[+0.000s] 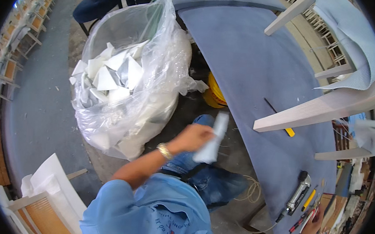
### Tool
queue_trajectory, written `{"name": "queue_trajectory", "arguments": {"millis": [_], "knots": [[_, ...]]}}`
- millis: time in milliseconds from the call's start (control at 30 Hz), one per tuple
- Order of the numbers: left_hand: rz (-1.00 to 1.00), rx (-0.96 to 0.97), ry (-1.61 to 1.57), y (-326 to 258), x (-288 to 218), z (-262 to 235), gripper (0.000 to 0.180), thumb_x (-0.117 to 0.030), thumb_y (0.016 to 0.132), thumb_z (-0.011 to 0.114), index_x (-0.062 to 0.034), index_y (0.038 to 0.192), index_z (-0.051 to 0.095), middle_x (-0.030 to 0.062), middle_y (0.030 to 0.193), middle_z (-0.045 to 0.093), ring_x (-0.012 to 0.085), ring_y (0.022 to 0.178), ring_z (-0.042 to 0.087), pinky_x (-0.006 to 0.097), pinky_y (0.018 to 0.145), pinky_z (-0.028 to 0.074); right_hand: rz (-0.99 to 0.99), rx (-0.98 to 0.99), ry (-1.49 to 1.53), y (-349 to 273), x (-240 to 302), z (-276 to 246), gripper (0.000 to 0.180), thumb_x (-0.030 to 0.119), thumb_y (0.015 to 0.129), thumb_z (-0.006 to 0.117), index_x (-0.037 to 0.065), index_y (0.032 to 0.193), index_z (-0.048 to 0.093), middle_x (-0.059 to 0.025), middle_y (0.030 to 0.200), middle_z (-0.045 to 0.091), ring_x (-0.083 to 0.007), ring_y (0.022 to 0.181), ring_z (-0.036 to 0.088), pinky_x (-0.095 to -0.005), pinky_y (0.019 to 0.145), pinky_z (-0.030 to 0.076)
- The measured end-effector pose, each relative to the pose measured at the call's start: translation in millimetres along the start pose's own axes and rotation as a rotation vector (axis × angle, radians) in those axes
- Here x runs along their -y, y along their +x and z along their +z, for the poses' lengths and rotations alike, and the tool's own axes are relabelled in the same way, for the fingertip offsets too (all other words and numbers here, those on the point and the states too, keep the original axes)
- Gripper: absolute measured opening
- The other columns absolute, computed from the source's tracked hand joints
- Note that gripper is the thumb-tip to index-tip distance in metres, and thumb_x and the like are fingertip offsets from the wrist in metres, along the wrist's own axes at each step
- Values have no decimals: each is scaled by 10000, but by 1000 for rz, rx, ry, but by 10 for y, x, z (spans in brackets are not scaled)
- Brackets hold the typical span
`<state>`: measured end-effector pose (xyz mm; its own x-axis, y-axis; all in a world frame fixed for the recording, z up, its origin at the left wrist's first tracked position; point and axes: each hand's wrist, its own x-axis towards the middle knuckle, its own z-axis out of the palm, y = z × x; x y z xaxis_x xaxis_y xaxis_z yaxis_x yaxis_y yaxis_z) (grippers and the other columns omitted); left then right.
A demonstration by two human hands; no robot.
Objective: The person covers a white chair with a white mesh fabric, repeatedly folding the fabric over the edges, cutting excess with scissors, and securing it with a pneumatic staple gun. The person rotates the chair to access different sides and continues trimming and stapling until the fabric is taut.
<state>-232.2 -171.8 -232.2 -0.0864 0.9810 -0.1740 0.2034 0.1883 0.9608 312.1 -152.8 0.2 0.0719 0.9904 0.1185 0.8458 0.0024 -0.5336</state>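
Observation:
My left hand (pixel 193 138) is closed on a pale blue-white strip of material (pixel 214 141), held over my lap and blurred by motion. At the right edge of the blue-grey bench, my right hand (pixel 312 224) has its fingers round the red handles of what look like scissors (pixel 310 214). Beside it lie a yellow utility knife (pixel 308 200), a small red-and-black tool (pixel 296 225) and a silver-and-black air tool (pixel 297 195). An upside-down wooden chair (pixel 309 111) with light blue fabric (pixel 353 46) rests on the bench.
A large clear plastic bag (pixel 166 41) full of white scraps (pixel 121 71) stands left of the bench. Beyond my lap is a yellow bucket (pixel 215 90). On the bench lies a yellow-handled tool (pixel 289 132). A coiled hose (pixel 252 189) hangs below; white sheets (pixel 57 182) lean at lower left.

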Motion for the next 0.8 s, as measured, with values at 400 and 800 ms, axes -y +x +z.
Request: {"name": "queue_trajectory", "arguments": {"millis": [400,800], "knots": [[-40,-863,959,433,336,-2552,906,-407,878,692,-100,1563,185,243,1251,635,396,1067,655,468,876,527,373,-276,-646,-226,-2205,-151,523,363,868,687,33,1268,620,-233,1197,650,-410,1098,615,-448,953,474],[1045,-215,-149,1062,-2502,810,606,-213,1001,602,64,1452,307,229,1280,597,267,1130,631,401,974,507,-398,-187,-55,951,615,1842,483,282,866,692,103,1302,585,-146,1345,578,-340,1278,518,-473,1097,379]]}}
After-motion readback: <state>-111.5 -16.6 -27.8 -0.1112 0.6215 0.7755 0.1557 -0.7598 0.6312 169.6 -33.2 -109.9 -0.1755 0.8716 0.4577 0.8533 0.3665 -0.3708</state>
